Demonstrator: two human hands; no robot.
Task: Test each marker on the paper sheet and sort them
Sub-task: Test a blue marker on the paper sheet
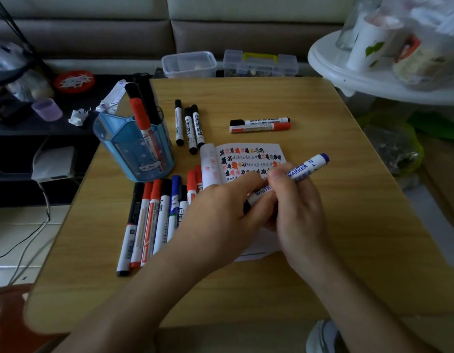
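Observation:
Both hands hold one blue whiteboard marker [301, 170] above the paper sheet [251, 159], which carries rows of black, red and orange test marks. My right hand [297, 207] grips the barrel at its middle, blue end pointing up and right. My left hand [220, 215] pinches the marker's lower end. Several markers [154, 220] lie in a row left of the sheet. Three black markers [190, 126] lie behind the sheet, and a black and a red marker [260, 124] lie together at the back right.
A blue pen holder [134, 149] with red and black markers stands at the wooden table's [348, 250] left. Two clear plastic boxes [190, 63] sit past the far edge. A white round stand [373, 80] with a cup overhangs the right corner.

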